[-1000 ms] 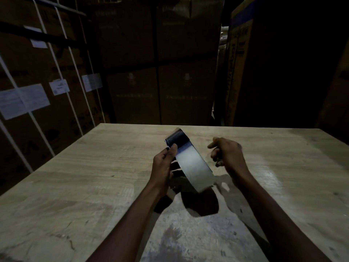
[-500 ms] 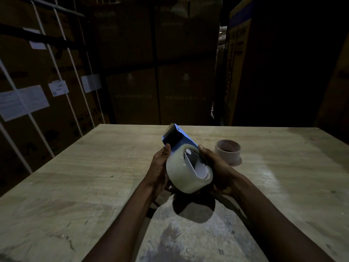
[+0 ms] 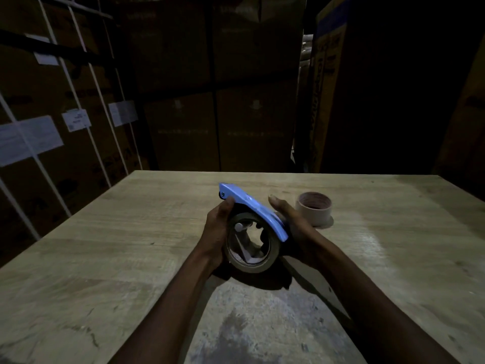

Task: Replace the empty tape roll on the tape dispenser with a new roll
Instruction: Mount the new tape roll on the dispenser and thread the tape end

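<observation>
A blue tape dispenser [image 3: 252, 208] is held just above the wooden table [image 3: 131, 245], its blue back turned up and to the right. A full roll of tape [image 3: 265, 265] sits on its hub, with the open side facing me. My left hand [image 3: 217, 232] grips the roll and dispenser from the left, thumb near the front roller. My right hand [image 3: 291, 224] presses against the dispenser's right side with its fingers extended. The empty cardboard core [image 3: 315, 208] stands upright on the table, just right of my right hand.
Stacked cardboard boxes [image 3: 217, 101] with white straps and paper labels stand close behind the table's far edge and along the left side. The room is dim. A worn grey patch [image 3: 249, 324] marks the near part of the table.
The dispenser with the new roll has been turned so the roll's open side faces me, and lowered slightly. My right hand has shifted from the roll's face to the dispenser's right side.
</observation>
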The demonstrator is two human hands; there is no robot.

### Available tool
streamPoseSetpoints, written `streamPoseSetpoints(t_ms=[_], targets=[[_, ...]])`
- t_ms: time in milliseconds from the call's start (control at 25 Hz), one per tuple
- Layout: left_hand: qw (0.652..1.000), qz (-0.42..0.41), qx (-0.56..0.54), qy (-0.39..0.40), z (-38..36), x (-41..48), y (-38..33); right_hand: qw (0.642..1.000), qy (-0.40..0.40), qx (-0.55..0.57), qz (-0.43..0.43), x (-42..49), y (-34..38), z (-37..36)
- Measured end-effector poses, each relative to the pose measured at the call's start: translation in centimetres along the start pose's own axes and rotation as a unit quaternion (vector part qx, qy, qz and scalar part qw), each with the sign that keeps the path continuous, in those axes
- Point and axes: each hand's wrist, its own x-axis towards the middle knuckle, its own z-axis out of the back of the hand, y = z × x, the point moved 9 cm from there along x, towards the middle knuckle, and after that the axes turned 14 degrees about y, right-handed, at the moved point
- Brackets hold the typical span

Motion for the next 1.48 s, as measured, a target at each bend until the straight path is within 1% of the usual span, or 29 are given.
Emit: streamPoseSetpoints(t_ms=[40, 120, 200, 280, 360, 440, 480, 520, 560, 600, 680, 840, 920, 1040, 1160, 1200, 1240, 1280, 1320, 1400, 1480], targets=[[1.000, -0.002, 0.002, 0.015, -0.4, 0.0, -0.1, 1.000, 0.019, 0.021, 0.005, -0.2, 0.2, -0.5], [0.998, 0.002, -0.013, 0.055, -1.7, -0.1, 0.2, 0.999, 0.015, 0.011, 0.029, -0.7, 0.8, -0.6], [0.996, 0.017, -0.038, 0.078, -2.6, -0.2, 0.7, 0.993, -0.042, -0.095, 0.051, -0.8, 1.6, 0.1], [0.999, 0.018, -0.012, 0.045, -1.9, -0.3, 0.5, 0.966, -0.130, -0.212, 0.071, -1.0, 2.7, 1.4], [0.999, 0.024, 0.027, 0.014, -1.2, -0.3, 0.1, 0.929, -0.191, -0.304, 0.096, -1.5, 3.9, 1.7], [0.997, 0.023, 0.071, -0.005, -0.7, -0.2, -0.2, 0.879, -0.228, -0.394, 0.140, -2.4, 5.3, 1.2], [0.996, 0.019, 0.088, -0.010, -0.5, -0.2, -0.2, 0.858, -0.241, -0.421, 0.167, -3.0, 6.0, 0.9], [0.995, 0.015, 0.100, -0.015, -0.6, -0.2, -0.4, 0.846, -0.247, -0.435, 0.184, -3.3, 6.3, 0.7], [0.994, 0.014, 0.106, -0.019, -0.6, -0.2, -0.6, 0.841, -0.248, -0.440, 0.191, -3.4, 6.4, 0.6], [0.994, 0.015, 0.108, -0.018, -0.7, -0.2, -0.6, 0.843, -0.247, -0.440, 0.189, -3.3, 6.3, 0.6], [0.995, 0.023, 0.097, -0.016, -0.8, -0.3, -0.6, 0.856, -0.239, -0.425, 0.170, -3.0, 6.0, 0.7], [0.996, 0.041, 0.073, -0.009, -1.0, -0.5, -0.4, 0.913, -0.200, -0.335, 0.120, -2.4, 5.1, 1.2], [0.998, 0.037, 0.050, -0.011, -1.3, -0.8, -0.4, 0.932, -0.194, -0.287, 0.108, -2.2, 4.5, 1.3], [0.999, 0.038, 0.037, -0.012, -1.4, -1.0, -0.4, 0.942, -0.202, -0.247, 0.101, -2.2, 3.9, 1.7], [0.997, 0.040, 0.059, -0.021, -1.0, -0.8, -0.5, 0.937, -0.202, -0.272, 0.086, -2.0, 3.9, 1.6], [0.996, 0.039, 0.068, -0.031, -0.7, -0.8, -0.5, 0.925, -0.214, -0.304, 0.074, -2.0, 4.0, 1.7], [0.996, 0.031, 0.074, -0.042, -0.3, -0.8, -0.5, 0.906, -0.235, -0.345, 0.067, -2.2, 4.2, 1.9], [0.995, 0.022, 0.082, -0.052, 0.1, -0.7, -0.6, 0.879, -0.264, -0.391, 0.067, -2.4, 4.6, 2.2], [0.993, 0.011, 0.097, -0.060, 0.7, -0.6, -0.5, 0.848, -0.292, -0.437, 0.074, -2.8, 5.2, 2.5], [0.983, 0.008, 0.157, -0.094, 2.0, -0.4, -0.2, 0.771, -0.334, -0.536, 0.088, -3.5, 6.2, 2.5], [0.960, 0.014, 0.247, -0.134, 2.8, -0.6, -0.3, 0.691, -0.338, -0.629, 0.107, -3.7, 6.6, 1.8]])
